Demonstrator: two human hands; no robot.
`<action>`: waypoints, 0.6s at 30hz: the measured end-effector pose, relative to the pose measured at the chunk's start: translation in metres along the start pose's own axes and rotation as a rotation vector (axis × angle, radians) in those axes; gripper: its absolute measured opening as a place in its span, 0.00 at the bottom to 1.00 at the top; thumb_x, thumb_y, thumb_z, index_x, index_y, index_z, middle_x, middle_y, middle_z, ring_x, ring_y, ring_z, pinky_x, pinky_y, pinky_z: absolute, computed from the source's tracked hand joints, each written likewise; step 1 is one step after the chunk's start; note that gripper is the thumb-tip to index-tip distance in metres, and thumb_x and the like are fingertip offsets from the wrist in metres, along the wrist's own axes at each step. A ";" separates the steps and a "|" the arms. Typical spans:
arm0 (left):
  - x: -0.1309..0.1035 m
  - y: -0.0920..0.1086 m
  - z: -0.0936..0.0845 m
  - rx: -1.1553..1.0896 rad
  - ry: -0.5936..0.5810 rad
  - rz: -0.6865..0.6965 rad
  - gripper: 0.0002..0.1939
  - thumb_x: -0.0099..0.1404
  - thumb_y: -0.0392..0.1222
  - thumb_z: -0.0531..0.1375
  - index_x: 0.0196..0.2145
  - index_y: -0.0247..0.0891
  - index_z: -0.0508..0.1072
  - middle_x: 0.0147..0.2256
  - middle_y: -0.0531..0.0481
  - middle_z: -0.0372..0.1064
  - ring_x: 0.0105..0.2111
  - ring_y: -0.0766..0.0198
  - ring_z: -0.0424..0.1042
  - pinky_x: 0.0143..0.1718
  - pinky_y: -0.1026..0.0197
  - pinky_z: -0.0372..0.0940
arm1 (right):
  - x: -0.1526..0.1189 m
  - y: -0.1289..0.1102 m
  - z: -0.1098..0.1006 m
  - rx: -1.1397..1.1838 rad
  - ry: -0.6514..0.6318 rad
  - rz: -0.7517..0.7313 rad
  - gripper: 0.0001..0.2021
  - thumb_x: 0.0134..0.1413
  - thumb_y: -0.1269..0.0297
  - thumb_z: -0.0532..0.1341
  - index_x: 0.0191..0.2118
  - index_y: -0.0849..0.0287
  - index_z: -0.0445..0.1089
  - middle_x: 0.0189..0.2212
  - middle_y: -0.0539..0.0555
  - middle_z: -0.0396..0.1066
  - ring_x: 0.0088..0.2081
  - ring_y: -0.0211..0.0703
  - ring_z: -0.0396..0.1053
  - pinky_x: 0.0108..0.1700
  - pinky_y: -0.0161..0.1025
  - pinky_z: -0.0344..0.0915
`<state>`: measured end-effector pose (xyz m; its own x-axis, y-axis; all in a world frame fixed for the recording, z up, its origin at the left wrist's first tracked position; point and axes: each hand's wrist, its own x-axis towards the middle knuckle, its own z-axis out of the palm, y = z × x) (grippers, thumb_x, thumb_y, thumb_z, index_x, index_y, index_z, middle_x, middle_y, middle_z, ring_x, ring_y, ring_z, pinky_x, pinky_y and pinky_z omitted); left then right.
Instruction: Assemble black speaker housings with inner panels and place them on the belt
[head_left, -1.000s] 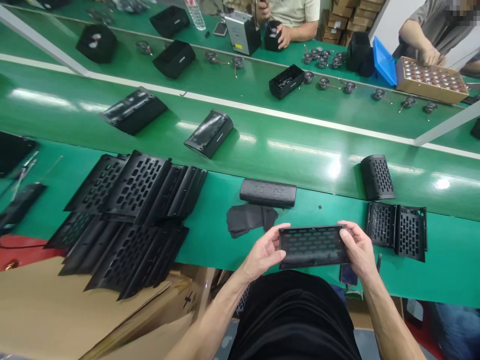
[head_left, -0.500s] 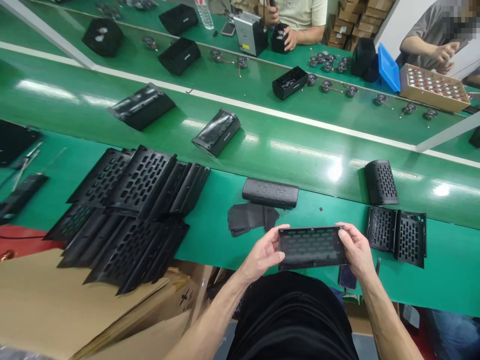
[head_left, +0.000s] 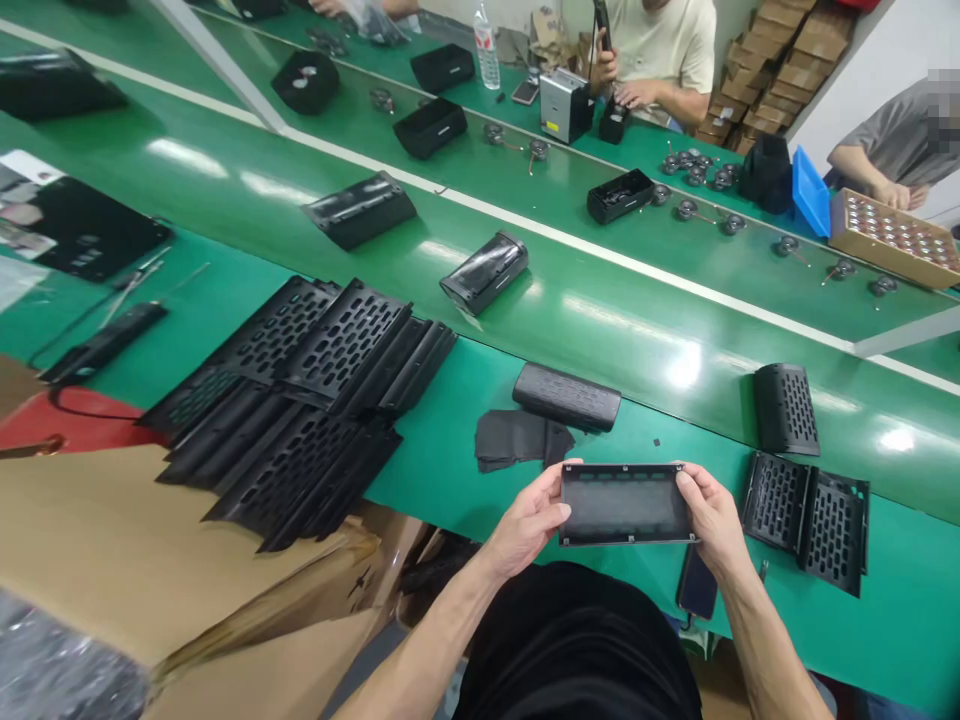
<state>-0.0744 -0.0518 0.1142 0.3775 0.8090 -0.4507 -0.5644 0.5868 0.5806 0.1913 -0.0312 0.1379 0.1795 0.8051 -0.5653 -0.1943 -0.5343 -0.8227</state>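
Between my two hands is a black speaker grille [head_left: 627,506], a shallow rectangular panel with its hollow inner side facing me. My left hand [head_left: 531,518] is closed on its left end, thumb on the rim. At the right end my right hand [head_left: 712,515] pinches the upper corner, with the thumb over the edge. Beyond my left hand lie dark cloth-like pieces [head_left: 514,440] in a loose pile. A rounded black grille [head_left: 568,396] rests behind them. Two slotted grilles [head_left: 834,525] lie to the right of my right hand.
A large stack of black grilles [head_left: 349,345] covers the table on the left. Another grille [head_left: 786,408] and black speaker housings [head_left: 486,272] sit on the green belt. A phone [head_left: 697,582] lies by the near edge. Across the belt, a person [head_left: 664,60] works beside small speaker drivers [head_left: 694,165].
The view has shifted, so most things appear farther right and lower. The grille in my hands has tilted slightly; its slots show less clearly. Both hands keep their hold.
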 end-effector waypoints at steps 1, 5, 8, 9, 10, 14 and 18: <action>-0.001 0.000 -0.001 0.001 0.002 0.011 0.33 0.59 0.38 0.69 0.62 0.41 0.69 0.56 0.41 0.72 0.58 0.49 0.69 0.56 0.52 0.63 | 0.001 -0.002 0.002 -0.004 -0.006 0.001 0.22 0.42 0.45 0.77 0.38 0.55 0.77 0.26 0.49 0.75 0.25 0.41 0.68 0.28 0.36 0.65; -0.004 0.001 -0.002 0.014 0.010 0.048 0.32 0.59 0.37 0.67 0.62 0.40 0.69 0.55 0.41 0.73 0.57 0.50 0.69 0.56 0.53 0.63 | 0.003 -0.007 0.010 -0.041 -0.017 -0.001 0.24 0.41 0.44 0.77 0.38 0.55 0.77 0.25 0.49 0.76 0.24 0.42 0.68 0.27 0.37 0.65; -0.007 0.003 -0.003 0.003 0.019 0.062 0.32 0.60 0.36 0.67 0.61 0.40 0.70 0.54 0.42 0.74 0.57 0.49 0.69 0.55 0.53 0.63 | 0.004 -0.010 0.013 -0.051 -0.031 0.012 0.25 0.39 0.43 0.77 0.39 0.55 0.77 0.26 0.51 0.77 0.25 0.43 0.69 0.27 0.38 0.66; -0.008 0.003 -0.003 -0.009 0.019 0.061 0.31 0.60 0.37 0.67 0.61 0.40 0.70 0.54 0.42 0.74 0.57 0.49 0.69 0.55 0.53 0.63 | 0.004 -0.010 0.014 -0.049 -0.038 0.019 0.26 0.39 0.43 0.77 0.39 0.55 0.77 0.26 0.51 0.77 0.25 0.43 0.69 0.27 0.38 0.67; -0.009 0.003 -0.004 -0.025 0.020 0.059 0.31 0.60 0.37 0.67 0.61 0.41 0.71 0.54 0.42 0.74 0.56 0.49 0.70 0.54 0.54 0.63 | 0.004 -0.011 0.015 -0.049 -0.046 0.024 0.26 0.39 0.42 0.77 0.39 0.55 0.77 0.26 0.51 0.77 0.25 0.43 0.69 0.27 0.38 0.67; -0.011 0.003 -0.006 -0.085 0.028 0.051 0.27 0.63 0.41 0.67 0.59 0.41 0.72 0.54 0.42 0.73 0.53 0.49 0.72 0.50 0.55 0.65 | 0.006 -0.012 0.018 -0.082 -0.081 0.009 0.27 0.41 0.39 0.75 0.40 0.55 0.77 0.26 0.51 0.76 0.24 0.43 0.68 0.24 0.37 0.65; -0.014 0.004 -0.008 -0.074 0.036 0.074 0.29 0.62 0.43 0.68 0.60 0.41 0.71 0.56 0.42 0.72 0.54 0.48 0.71 0.53 0.52 0.64 | 0.008 -0.015 0.023 -0.073 -0.106 0.024 0.26 0.41 0.40 0.75 0.40 0.55 0.77 0.27 0.52 0.77 0.26 0.47 0.71 0.25 0.38 0.66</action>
<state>-0.0876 -0.0612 0.1173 0.3069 0.8474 -0.4333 -0.6426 0.5203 0.5624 0.1734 -0.0108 0.1475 0.0723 0.8124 -0.5787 -0.1257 -0.5681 -0.8133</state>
